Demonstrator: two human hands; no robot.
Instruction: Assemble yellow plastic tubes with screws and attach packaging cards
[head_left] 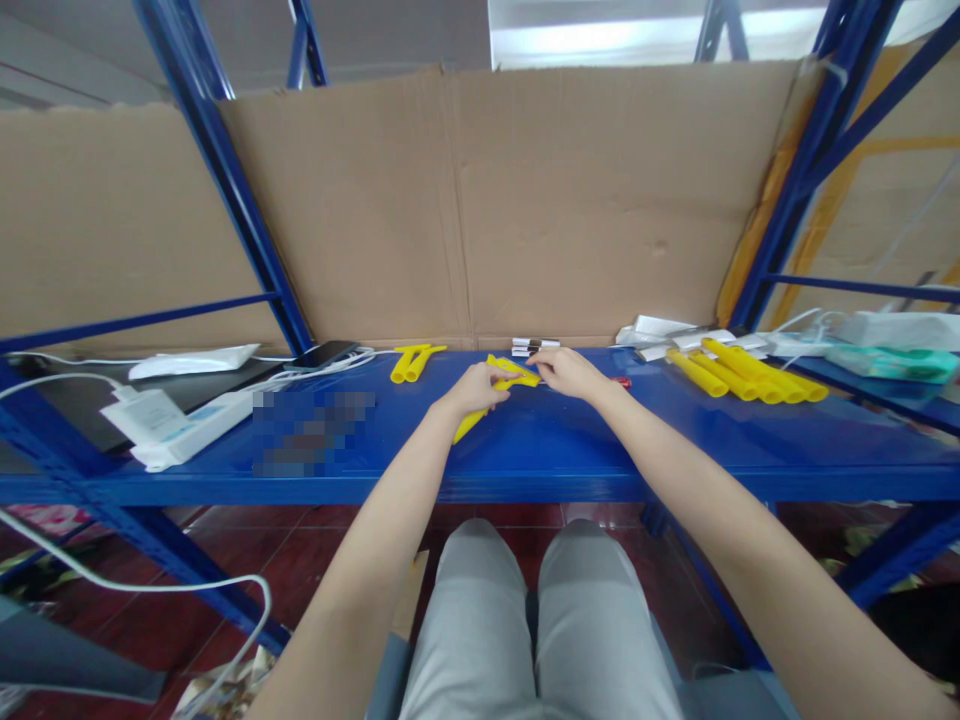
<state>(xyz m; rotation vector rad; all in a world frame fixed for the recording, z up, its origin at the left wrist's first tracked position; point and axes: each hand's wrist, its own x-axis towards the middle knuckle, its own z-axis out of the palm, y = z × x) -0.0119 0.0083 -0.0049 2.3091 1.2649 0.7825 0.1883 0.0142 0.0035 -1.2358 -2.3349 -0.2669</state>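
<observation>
My left hand (480,388) grips a yellow plastic T-handle (470,426) mid-table (405,440), its shaft slanting toward me. My right hand (568,371) works at its head, thumb and fingers bent close; I can't tell whether they pinch anything. I'd expect it light, stiff, slightly slick, best held where shaft meets head. Two matching handles (422,362) lie left, at least five yellow tubes (757,375) right.

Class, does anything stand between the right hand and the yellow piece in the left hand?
Nothing visible does: the left hand holds the yellow piece and the right hand is at its end, contact unclear. Small black-and-white items lie beyond, out of the way.
</observation>
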